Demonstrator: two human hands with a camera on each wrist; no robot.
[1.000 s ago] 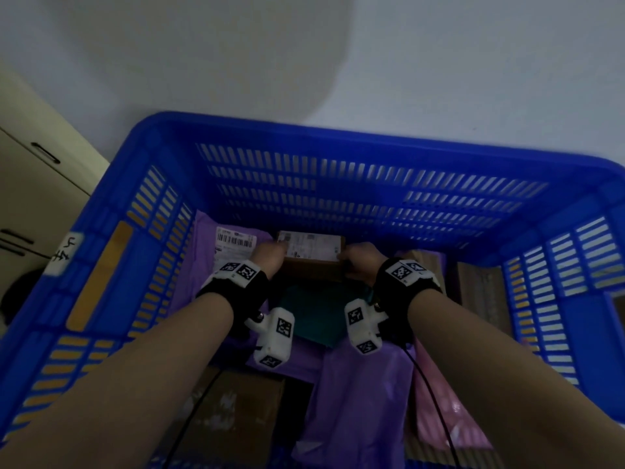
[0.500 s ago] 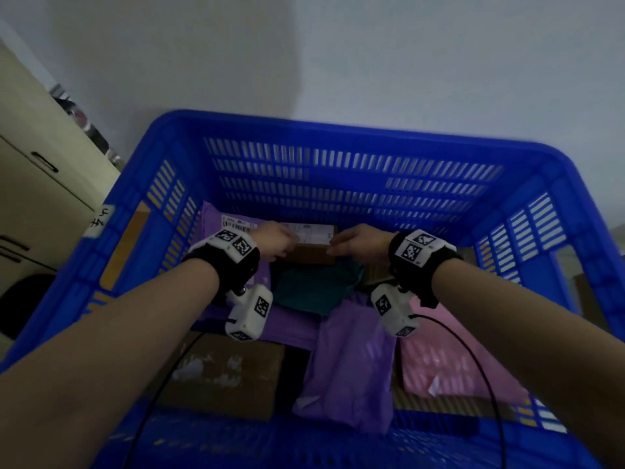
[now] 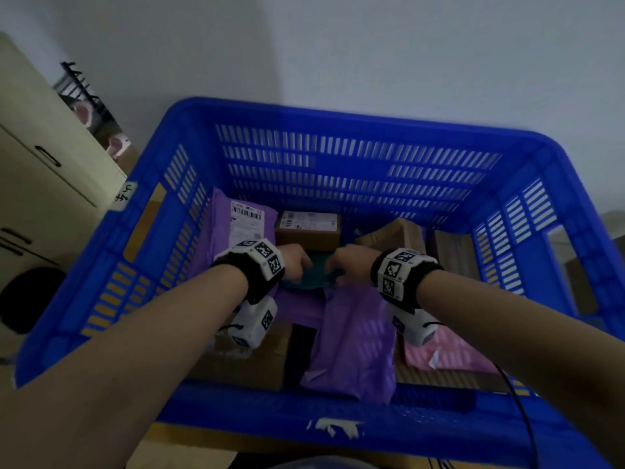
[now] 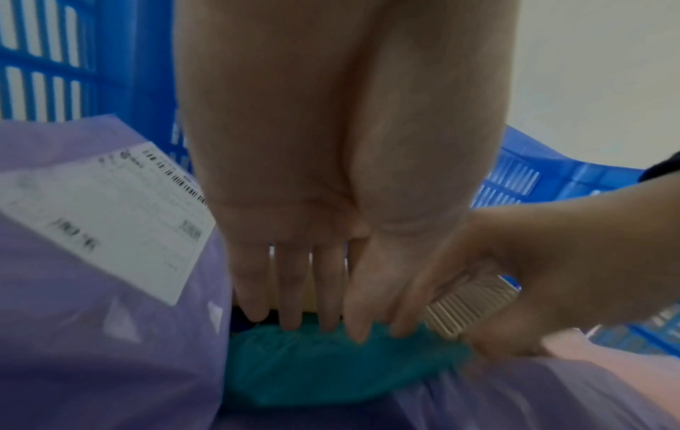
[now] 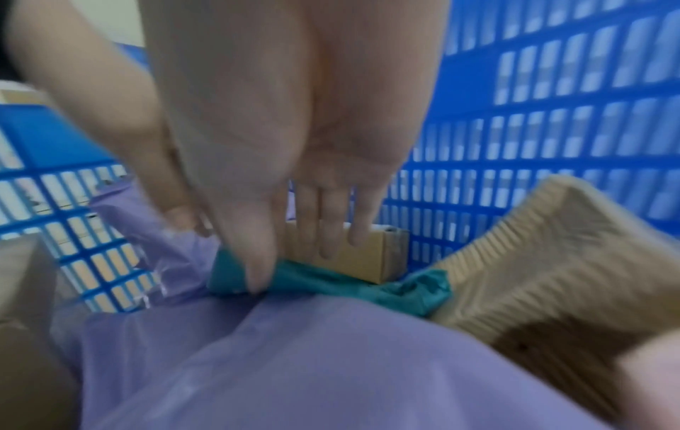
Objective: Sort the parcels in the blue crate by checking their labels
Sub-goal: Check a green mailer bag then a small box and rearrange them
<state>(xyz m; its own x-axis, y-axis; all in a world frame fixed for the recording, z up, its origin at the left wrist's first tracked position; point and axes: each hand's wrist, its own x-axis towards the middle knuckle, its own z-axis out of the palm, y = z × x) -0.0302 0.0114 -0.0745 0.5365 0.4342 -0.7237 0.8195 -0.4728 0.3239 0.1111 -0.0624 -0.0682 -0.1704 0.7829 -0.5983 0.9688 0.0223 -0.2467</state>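
The blue crate holds purple mailers along its left wall and near edge, a small labelled cardboard box against its far wall, a teal bag mid-crate, and a pink mailer near its right corner.

Blue slatted crate, purple mailers, teal bag, pink mailer, brown boxes.

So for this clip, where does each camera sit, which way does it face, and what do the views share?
Head: worn on the head, looking down into the blue crate; both forearms show.
Left wrist: along the left hand to the teal parcel.
Right wrist: along the right hand at the same parcel and a small cardboard box.
Shared: all three show the teal parcel, both hands and the crate.
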